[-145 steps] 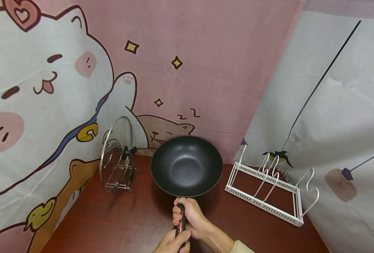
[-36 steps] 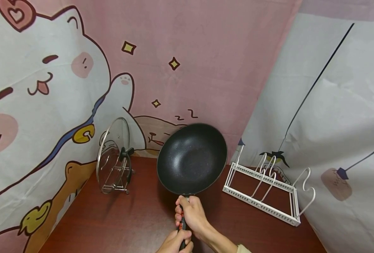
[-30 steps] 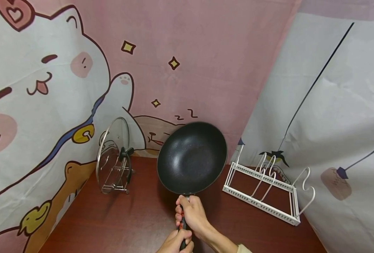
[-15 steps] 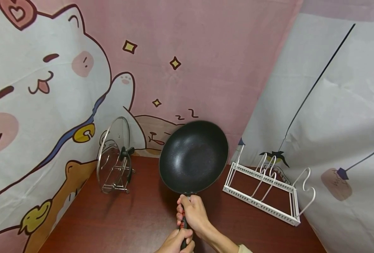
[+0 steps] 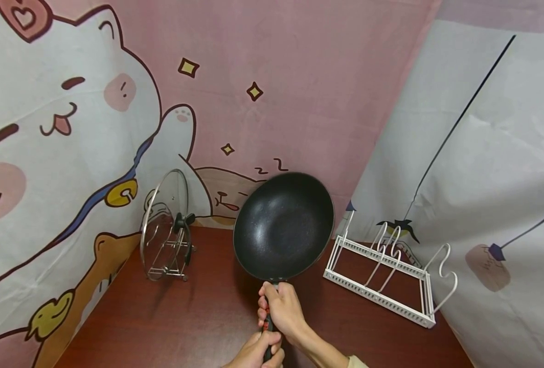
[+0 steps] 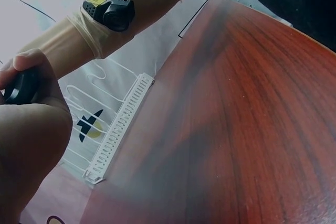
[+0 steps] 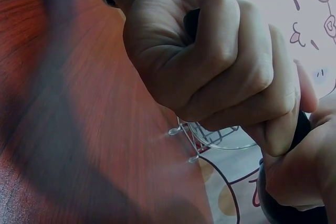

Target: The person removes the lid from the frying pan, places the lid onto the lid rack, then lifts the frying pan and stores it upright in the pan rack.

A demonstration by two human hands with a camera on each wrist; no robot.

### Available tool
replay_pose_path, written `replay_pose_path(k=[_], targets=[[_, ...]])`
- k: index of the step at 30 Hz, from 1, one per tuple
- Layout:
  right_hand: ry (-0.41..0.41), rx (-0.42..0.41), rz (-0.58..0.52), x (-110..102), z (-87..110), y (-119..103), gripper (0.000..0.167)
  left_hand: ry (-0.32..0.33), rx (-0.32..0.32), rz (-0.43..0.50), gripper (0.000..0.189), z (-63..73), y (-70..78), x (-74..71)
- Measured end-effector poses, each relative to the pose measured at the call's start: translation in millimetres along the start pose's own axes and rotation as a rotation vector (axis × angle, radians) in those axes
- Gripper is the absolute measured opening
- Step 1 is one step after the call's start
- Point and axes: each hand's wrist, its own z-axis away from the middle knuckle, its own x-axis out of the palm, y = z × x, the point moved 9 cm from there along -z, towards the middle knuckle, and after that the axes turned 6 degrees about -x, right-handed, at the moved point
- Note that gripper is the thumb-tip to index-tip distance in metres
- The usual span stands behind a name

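Note:
A black wok [image 5: 285, 225] is held out in front of me, its inside facing the head camera and its far rim raised. Its rim leans up toward the right. My right hand [image 5: 281, 309] grips the handle close to the pan, thumb lying along the top. Further down the same handle, my left hand [image 5: 258, 350] wraps around the lower end. In the left wrist view the dark handle end [image 6: 23, 86] pokes out of my left fist. The right wrist view shows the left hand's [image 7: 215, 61] curled fingers around it, and part of the wok's dark side below.
A glass lid [image 5: 161, 230] with a black knob stands upright in a wire rack [image 5: 173, 272] at the back left. To the right is a white rack [image 5: 378, 296] with curved wire dividers. Printed cloth [image 5: 318, 76] hangs behind the reddish-brown table [image 5: 161, 327].
Since the earliest frame the wok has tilted up toward me and shifted right. Over the last second it has risen slightly, both hands keeping their grip. The lid and white rack stay put.

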Motion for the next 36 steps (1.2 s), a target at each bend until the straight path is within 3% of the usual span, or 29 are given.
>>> replay_pose_path(k=[6, 20, 36], targets=[[0.004, -0.008, 0.027, -1.3, 0.6, -1.3, 0.026, -0.017, 0.011, -0.013, 0.038, -1.2, -0.5, 0.5], [0.019, -0.03, 0.088, -5.1, 3.1, -3.7, 0.028, -0.127, 0.084, -0.022, 0.036, -4.9, -2.9, 3.2], [0.036, -0.052, 0.144, -8.6, 6.5, -10.3, 0.03, -0.192, 0.087, -0.008, 0.034, -4.7, -1.5, 7.3]])
